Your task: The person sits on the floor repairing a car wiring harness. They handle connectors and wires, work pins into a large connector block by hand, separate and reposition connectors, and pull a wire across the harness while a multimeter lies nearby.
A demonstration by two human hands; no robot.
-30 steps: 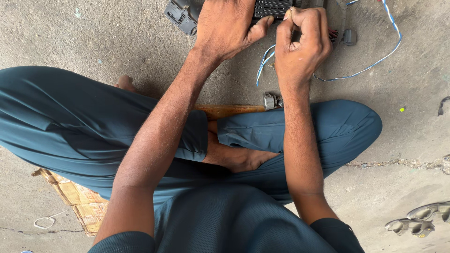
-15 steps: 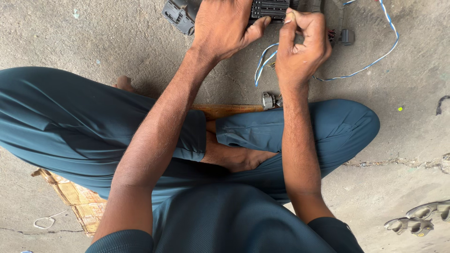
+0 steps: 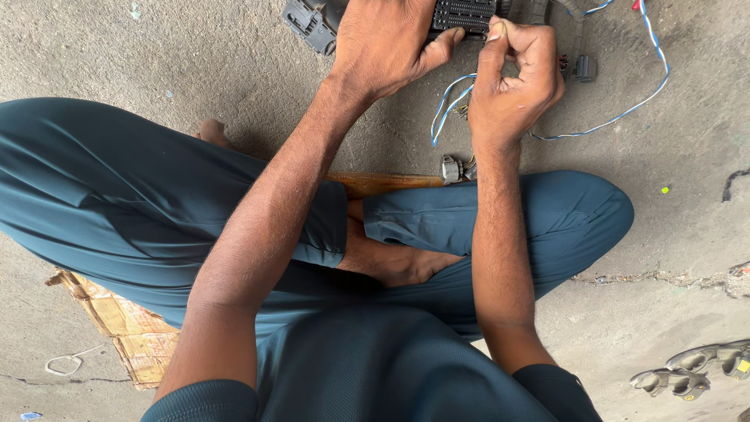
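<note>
We see a dark grey multi-pin connector block (image 3: 462, 14) at the top edge, its face a grid of small square sockets, lying flat on the concrete floor and partly cut off by the frame. Thin blue-and-white wires (image 3: 447, 109) loop just below it, one strand curving away right.

A flattened brown cardboard box (image 3: 109, 328), printed faintly, lies under the left leg.

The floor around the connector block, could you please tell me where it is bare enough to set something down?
Bare concrete lies left of the left hand and right of the blue wire. Around the connector block and right hand it is crowded.
</note>
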